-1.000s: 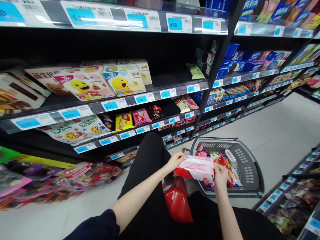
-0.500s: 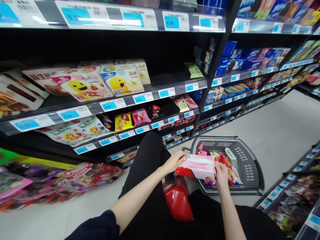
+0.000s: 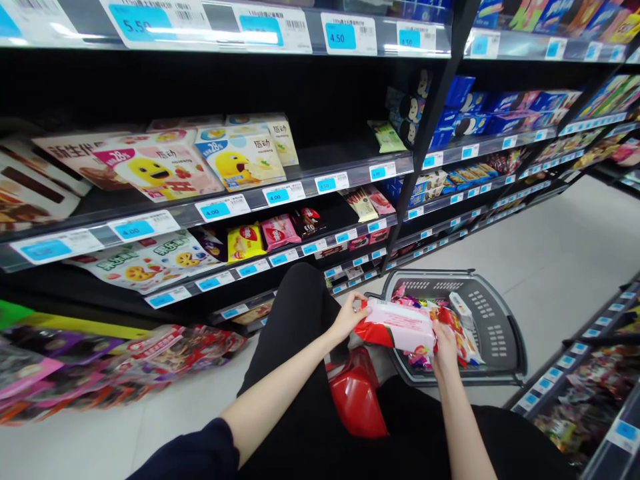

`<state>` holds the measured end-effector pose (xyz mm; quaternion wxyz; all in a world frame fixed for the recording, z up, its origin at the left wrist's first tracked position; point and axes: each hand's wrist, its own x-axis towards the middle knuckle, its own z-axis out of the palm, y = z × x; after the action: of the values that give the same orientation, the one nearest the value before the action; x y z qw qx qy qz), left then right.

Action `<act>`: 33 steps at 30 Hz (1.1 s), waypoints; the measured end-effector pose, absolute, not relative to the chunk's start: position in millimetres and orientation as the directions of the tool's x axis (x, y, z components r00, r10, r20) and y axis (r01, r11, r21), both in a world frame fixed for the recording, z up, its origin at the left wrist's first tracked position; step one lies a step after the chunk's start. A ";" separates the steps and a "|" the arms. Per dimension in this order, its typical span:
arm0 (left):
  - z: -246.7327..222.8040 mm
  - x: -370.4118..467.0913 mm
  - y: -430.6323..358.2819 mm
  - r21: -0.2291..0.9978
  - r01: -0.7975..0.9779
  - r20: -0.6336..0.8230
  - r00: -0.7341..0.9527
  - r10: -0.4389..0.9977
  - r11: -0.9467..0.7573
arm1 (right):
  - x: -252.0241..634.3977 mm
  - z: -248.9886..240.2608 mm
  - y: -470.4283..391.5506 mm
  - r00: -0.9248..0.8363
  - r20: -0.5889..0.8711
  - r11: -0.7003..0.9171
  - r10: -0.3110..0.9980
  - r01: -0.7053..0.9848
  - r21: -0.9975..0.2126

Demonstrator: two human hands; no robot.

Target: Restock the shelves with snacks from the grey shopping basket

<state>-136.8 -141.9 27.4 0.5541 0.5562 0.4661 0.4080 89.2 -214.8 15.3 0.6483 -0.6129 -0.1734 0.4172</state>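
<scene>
A pink, white and red snack packet (image 3: 397, 325) is held level between both hands. My left hand (image 3: 349, 319) is closed on its left end, and my right hand (image 3: 444, 347) grips the right end. Just behind the packet, a grey shopping basket (image 3: 507, 333) stands on the floor with several colourful packages inside; the packet hides part of its near left side. Below the packet, a shiny red object (image 3: 357, 397) lies between my legs.
Shelves on the left carry snack boxes (image 3: 240, 157) and small packets (image 3: 280, 232). Bagged goods (image 3: 175, 350) stick out at the lower left. Another shelf (image 3: 555, 373) with packages runs along the lower right.
The packet has tilted in both hands, its left end rising slightly and more of its red side showing. My left hand has moved up a little. The view has shifted slightly.
</scene>
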 end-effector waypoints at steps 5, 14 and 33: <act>17.5 -132.5 -142.5 0.823 -0.229 -0.429 0.351 0.832 0.521 | 92.9 19.4 -217.3 0.598 -0.236 -0.083 0.766 -0.272 -0.959; 28.5 -141.2 -137.3 0.801 -0.253 -0.363 0.515 0.777 0.542 | 126.1 17.5 -221.9 0.424 -0.086 -0.135 0.901 0.087 -0.987; 15.0 -134.0 -142.8 0.861 -0.096 -0.405 0.463 0.788 0.500 | 121.9 17.2 -218.6 0.657 -0.112 -0.069 0.745 -0.091 -0.993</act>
<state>-134.0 -142.8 15.0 0.7533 0.4050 0.4269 0.2936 121.9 -218.6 17.2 0.6348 -0.6525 -0.2504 0.3294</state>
